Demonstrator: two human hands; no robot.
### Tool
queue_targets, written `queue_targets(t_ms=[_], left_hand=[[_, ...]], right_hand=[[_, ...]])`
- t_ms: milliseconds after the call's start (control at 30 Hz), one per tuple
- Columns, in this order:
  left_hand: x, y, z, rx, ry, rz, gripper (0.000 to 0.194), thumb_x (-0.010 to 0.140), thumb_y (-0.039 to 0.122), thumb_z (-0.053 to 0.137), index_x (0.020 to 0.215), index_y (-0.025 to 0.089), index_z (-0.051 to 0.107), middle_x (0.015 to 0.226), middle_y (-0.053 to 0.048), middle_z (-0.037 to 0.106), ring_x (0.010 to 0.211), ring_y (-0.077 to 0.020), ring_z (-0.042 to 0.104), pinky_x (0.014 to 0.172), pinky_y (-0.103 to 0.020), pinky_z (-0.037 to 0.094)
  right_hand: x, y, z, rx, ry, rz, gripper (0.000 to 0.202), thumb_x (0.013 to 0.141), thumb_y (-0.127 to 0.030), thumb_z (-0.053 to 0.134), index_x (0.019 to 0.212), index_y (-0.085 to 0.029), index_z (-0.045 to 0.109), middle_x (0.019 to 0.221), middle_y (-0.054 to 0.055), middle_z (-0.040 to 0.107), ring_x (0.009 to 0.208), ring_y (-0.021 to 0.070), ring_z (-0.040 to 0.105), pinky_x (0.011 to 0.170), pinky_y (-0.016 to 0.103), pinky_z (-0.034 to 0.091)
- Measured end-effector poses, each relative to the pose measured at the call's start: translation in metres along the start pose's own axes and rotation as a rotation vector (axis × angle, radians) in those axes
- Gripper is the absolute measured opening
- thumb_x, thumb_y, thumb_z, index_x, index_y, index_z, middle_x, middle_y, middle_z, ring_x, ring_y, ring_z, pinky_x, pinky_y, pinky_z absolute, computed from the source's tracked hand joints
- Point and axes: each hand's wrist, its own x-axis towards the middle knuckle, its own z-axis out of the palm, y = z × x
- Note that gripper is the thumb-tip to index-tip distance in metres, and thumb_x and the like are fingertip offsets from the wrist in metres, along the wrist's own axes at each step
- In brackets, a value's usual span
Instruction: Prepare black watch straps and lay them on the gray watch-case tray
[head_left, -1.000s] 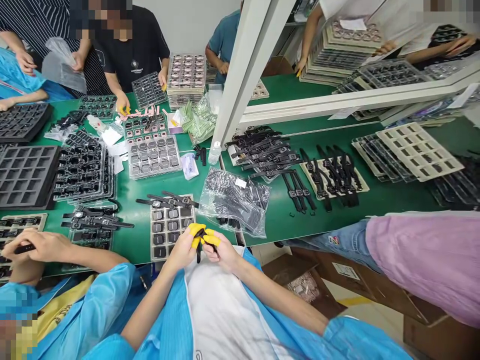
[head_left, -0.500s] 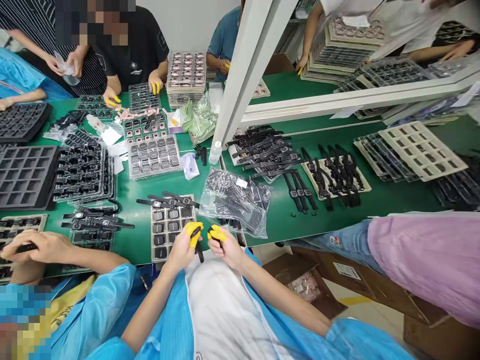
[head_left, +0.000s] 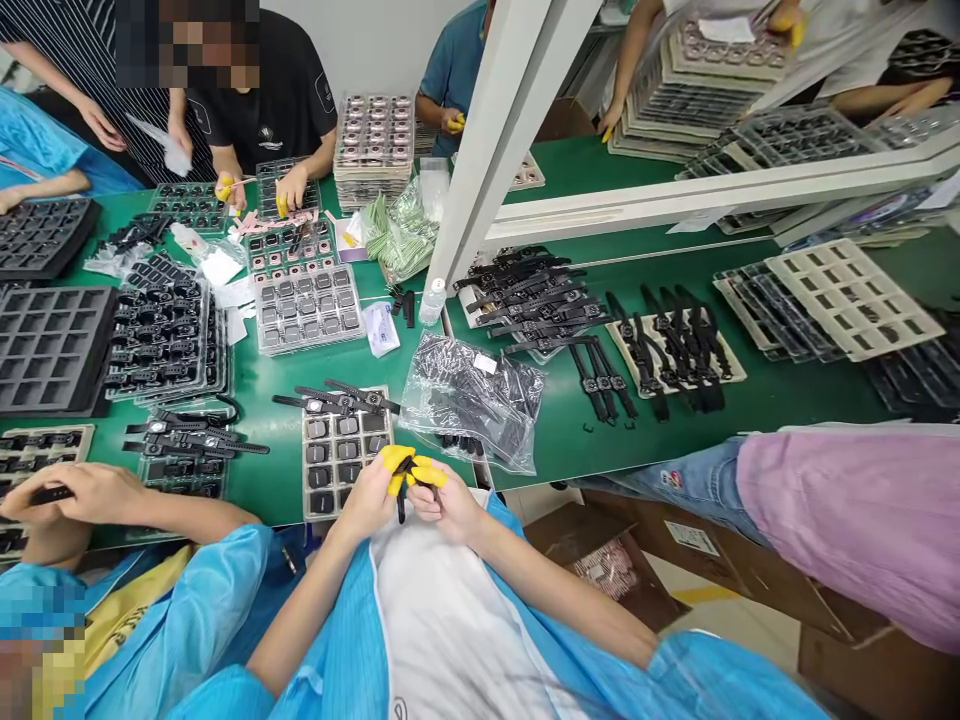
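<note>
My left hand (head_left: 377,488), yellow covers on its fingertips, is closed on a black watch strap (head_left: 401,508) whose end hangs below the fingers. Opposite it, my right hand (head_left: 452,502), also with yellow fingertips, pinches a small black strap piece (head_left: 426,488). The two hands meet in front of my white shirt, at the table edge, and their fingers cover most of both parts. Just beyond my left hand lies a tray (head_left: 309,505) of square black watch bodies, with several strapped watches (head_left: 337,403) across its far end.
A clear plastic bag (head_left: 472,400) of black parts lies beyond my hands. Strapped watches (head_left: 536,300) are heaped by the white post (head_left: 480,140). A co-worker's hands (head_left: 90,492) are at left. Another person in pink (head_left: 832,530) stands at right, near cardboard boxes (head_left: 720,540).
My right hand has moved left, and the black pieces, held apart before, now come together between my fingertips. Across the table, a co-worker's hands have shifted over a tray.
</note>
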Motion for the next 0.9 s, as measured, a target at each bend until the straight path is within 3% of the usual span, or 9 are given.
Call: queue_targets(t_ms=[233, 467, 667, 733, 833, 900], left_hand=[[0.005, 0.006, -0.019, -0.036, -0.173, -0.03, 0.051, 0.104, 0.017, 0.039, 0.155, 0.021, 0.041, 0.141, -0.015, 0.055, 0.131, -0.0254, 0.057, 0.112, -0.045, 0.052], [0.007, 0.005, -0.023, 0.281, -0.26, -0.058, 0.041, 0.096, 0.025, 0.056, 0.136, 0.015, 0.06, 0.117, -0.017, 0.062, 0.116, -0.0341, 0.059, 0.101, -0.054, 0.055], [0.003, -0.003, -0.02, 0.012, -0.248, -0.073, 0.043, 0.102, 0.021, 0.044, 0.144, 0.021, 0.052, 0.127, -0.012, 0.063, 0.118, -0.0239, 0.063, 0.102, -0.042, 0.056], [-0.001, -0.01, -0.02, -0.017, -0.237, -0.107, 0.046, 0.104, 0.023, 0.043, 0.15, 0.022, 0.046, 0.133, -0.013, 0.062, 0.122, -0.0242, 0.063, 0.104, -0.042, 0.056], [-0.008, -0.03, -0.029, 0.068, -0.256, -0.159, 0.05, 0.102, 0.023, 0.045, 0.152, 0.021, 0.042, 0.136, -0.015, 0.063, 0.122, -0.0268, 0.064, 0.103, -0.045, 0.056], [-0.009, -0.048, -0.043, 0.198, -0.307, -0.241, 0.046, 0.101, 0.02, 0.046, 0.147, 0.019, 0.048, 0.129, -0.015, 0.068, 0.115, -0.0275, 0.068, 0.098, -0.043, 0.057]], right_hand=[[0.003, 0.001, 0.0, -0.033, 0.066, -0.031, 0.045, 0.073, -0.045, 0.081, 0.077, -0.023, 0.043, 0.05, -0.011, 0.038, 0.04, 0.0041, 0.021, 0.04, 0.019, 0.013], [0.007, -0.002, -0.002, -0.143, 0.109, 0.109, 0.043, 0.071, -0.045, 0.078, 0.08, -0.024, 0.042, 0.051, -0.013, 0.036, 0.041, 0.0035, 0.017, 0.041, 0.017, 0.01], [0.011, 0.003, -0.009, -0.237, 0.095, 0.108, 0.043, 0.075, -0.054, 0.075, 0.083, -0.024, 0.045, 0.051, -0.012, 0.037, 0.043, 0.0059, 0.021, 0.042, 0.019, 0.016], [0.016, 0.005, -0.018, -0.415, 0.12, -0.02, 0.041, 0.08, -0.057, 0.072, 0.085, -0.023, 0.05, 0.056, -0.009, 0.045, 0.046, 0.0088, 0.032, 0.046, 0.021, 0.026], [0.025, 0.002, -0.036, -0.937, 0.143, -0.246, 0.032, 0.089, -0.053, 0.068, 0.091, -0.021, 0.063, 0.074, -0.001, 0.063, 0.065, 0.0143, 0.051, 0.062, 0.026, 0.04], [0.033, -0.002, -0.05, -1.276, 0.118, -0.276, 0.025, 0.096, -0.045, 0.061, 0.096, -0.021, 0.068, 0.087, 0.003, 0.069, 0.077, 0.017, 0.058, 0.073, 0.028, 0.042]])
